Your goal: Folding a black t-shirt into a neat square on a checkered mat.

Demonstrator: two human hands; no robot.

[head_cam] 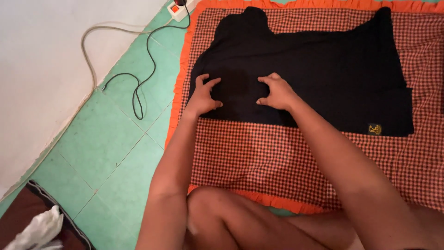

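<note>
Both hands, left hand (203, 95) and right hand (276, 91), press fingers spread on the black garment (319, 69); uneven pushing could bunch it.

garment (323, 69) lies on mat (259, 153), both hands on it; cable (138, 78) on floor (115, 153) to the left.

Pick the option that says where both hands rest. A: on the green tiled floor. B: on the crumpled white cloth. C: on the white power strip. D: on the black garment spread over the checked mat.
D: the left hand and right hand both press, fingers spread, on the black garment lying flat on the orange-edged checked mat.
</note>
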